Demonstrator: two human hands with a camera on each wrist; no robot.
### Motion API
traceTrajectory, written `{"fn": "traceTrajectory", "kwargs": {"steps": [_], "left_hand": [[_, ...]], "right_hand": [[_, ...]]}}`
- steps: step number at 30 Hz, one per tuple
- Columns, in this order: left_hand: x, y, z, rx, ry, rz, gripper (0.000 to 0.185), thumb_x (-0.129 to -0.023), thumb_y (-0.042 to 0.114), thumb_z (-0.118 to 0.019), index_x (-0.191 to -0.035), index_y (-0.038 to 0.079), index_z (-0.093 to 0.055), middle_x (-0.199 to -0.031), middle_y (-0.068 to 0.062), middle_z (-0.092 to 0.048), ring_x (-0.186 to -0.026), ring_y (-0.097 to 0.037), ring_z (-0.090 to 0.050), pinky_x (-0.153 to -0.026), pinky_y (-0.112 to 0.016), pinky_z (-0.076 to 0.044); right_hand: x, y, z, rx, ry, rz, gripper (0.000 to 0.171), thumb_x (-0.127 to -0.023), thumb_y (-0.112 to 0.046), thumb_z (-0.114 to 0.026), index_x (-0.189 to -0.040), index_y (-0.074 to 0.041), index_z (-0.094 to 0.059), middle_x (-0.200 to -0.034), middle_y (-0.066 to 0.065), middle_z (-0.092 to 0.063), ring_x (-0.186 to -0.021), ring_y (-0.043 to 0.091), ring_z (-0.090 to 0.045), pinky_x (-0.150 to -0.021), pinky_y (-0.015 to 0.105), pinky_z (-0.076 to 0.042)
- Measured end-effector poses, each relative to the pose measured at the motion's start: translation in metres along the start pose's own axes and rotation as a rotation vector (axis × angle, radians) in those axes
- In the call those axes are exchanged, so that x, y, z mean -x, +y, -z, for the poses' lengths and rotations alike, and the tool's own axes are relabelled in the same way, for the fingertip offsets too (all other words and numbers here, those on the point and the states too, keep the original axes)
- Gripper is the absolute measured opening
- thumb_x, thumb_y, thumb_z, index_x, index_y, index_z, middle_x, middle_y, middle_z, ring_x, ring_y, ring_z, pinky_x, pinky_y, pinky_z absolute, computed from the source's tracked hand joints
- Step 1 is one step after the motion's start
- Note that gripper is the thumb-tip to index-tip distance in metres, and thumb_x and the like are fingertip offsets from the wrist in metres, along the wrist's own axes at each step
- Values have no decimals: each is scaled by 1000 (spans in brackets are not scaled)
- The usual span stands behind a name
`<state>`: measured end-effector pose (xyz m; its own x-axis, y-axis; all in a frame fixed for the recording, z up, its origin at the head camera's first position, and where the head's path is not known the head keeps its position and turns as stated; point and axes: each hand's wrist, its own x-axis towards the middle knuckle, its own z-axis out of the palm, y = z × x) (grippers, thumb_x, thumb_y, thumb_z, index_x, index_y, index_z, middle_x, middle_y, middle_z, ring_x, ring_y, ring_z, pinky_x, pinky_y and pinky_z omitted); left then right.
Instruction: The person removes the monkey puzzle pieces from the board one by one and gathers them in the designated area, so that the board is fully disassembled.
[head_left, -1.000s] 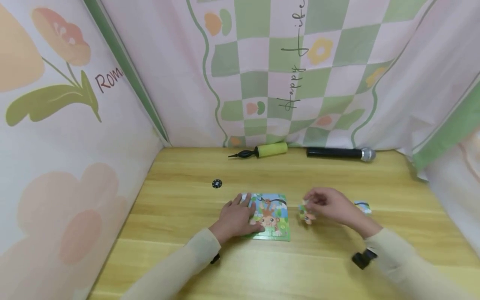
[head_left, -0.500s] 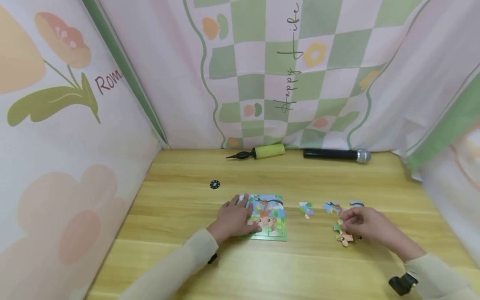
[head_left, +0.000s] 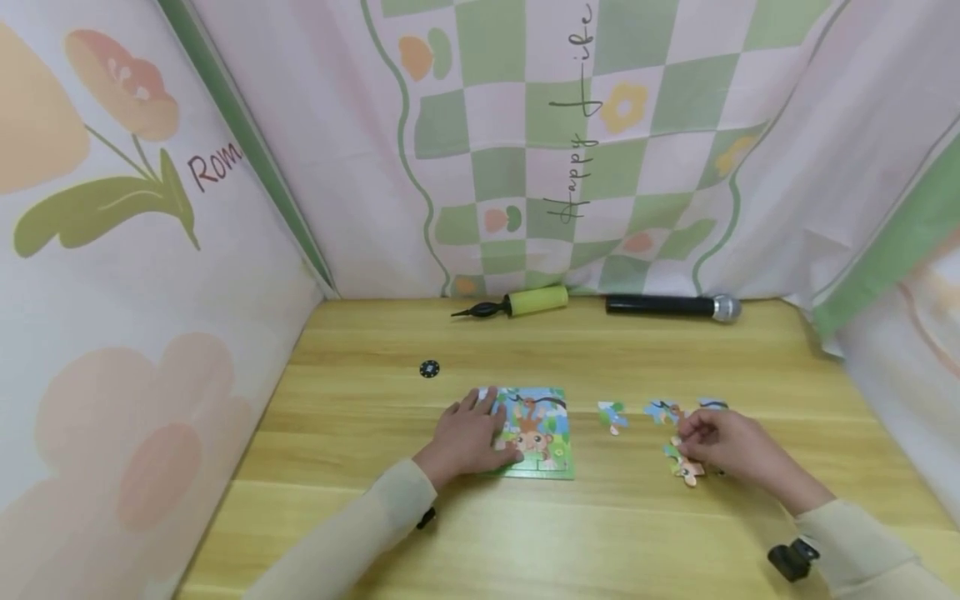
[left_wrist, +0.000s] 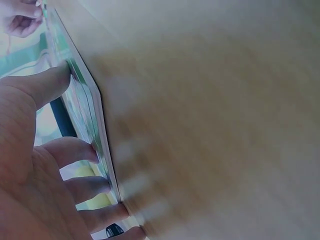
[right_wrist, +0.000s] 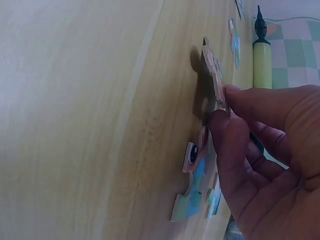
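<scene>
A colourful monkey puzzle board (head_left: 542, 435) lies flat on the wooden table (head_left: 525, 533). My left hand (head_left: 489, 427) rests on its left part with straight fingers; in the left wrist view those fingers (left_wrist: 75, 150) press the board's edge (left_wrist: 87, 117). To the right, my right hand (head_left: 686, 443) pinches a loose puzzle piece (head_left: 686, 468) and holds it tilted just above the table. The right wrist view shows thumb and forefinger (right_wrist: 225, 107) gripping that piece (right_wrist: 212, 70) on edge. Other loose pieces (head_left: 612, 415) (head_left: 662, 410) (head_left: 711, 404) lie nearby.
A yellow-green hand pump (head_left: 525, 302) and a black microphone (head_left: 671, 307) lie along the table's far edge. A small black disc (head_left: 429, 368) sits left of the board. Fabric walls close in the table on three sides.
My right hand has moved from beside the board to the right with a puzzle piece, then drifted slightly back. Loose pieces it hid now show. The left hand stayed on the board.
</scene>
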<state>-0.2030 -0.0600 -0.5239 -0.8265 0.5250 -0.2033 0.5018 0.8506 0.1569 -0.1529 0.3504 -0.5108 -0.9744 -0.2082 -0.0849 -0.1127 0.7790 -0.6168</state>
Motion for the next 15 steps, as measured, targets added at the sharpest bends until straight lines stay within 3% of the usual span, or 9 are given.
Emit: {"fn": "traceTrajectory", "kwargs": {"steps": [4, 8, 15], "left_hand": [[1, -3, -2, 2, 21, -6, 83, -93, 71, -53, -156, 18, -42, -167, -9, -16, -151, -38, -15, -115, -60, -25], [1, -7, -4, 3, 48, -24, 83, -93, 72, -50, -156, 19, -42, -167, -9, -17, -151, -37, -16, -115, -60, -26], [1, -18, -3, 49, 98, -48, 86, -92, 74, -51, -157, 19, -41, -167, -12, -18, -150, -37, -22, -117, -60, -19]], "right_hand": [[-2, -1, -3, 42, 54, 37, 18, -88, -21, -81, -97, -9, -70, -87, -5, -66, -79, 13, -63, -68, 27, -53], [-5, -8, -6, 57, 80, 55, 16, -94, -26, -76, -101, -12, -71, -88, -6, -67, -80, 12, -63, -70, 30, -53], [-29, -33, -14, 11, 49, 116, 19, -100, -31, -67, -106, -13, -72, -90, -4, -68, -77, 13, -60, -65, 30, -52]]}}
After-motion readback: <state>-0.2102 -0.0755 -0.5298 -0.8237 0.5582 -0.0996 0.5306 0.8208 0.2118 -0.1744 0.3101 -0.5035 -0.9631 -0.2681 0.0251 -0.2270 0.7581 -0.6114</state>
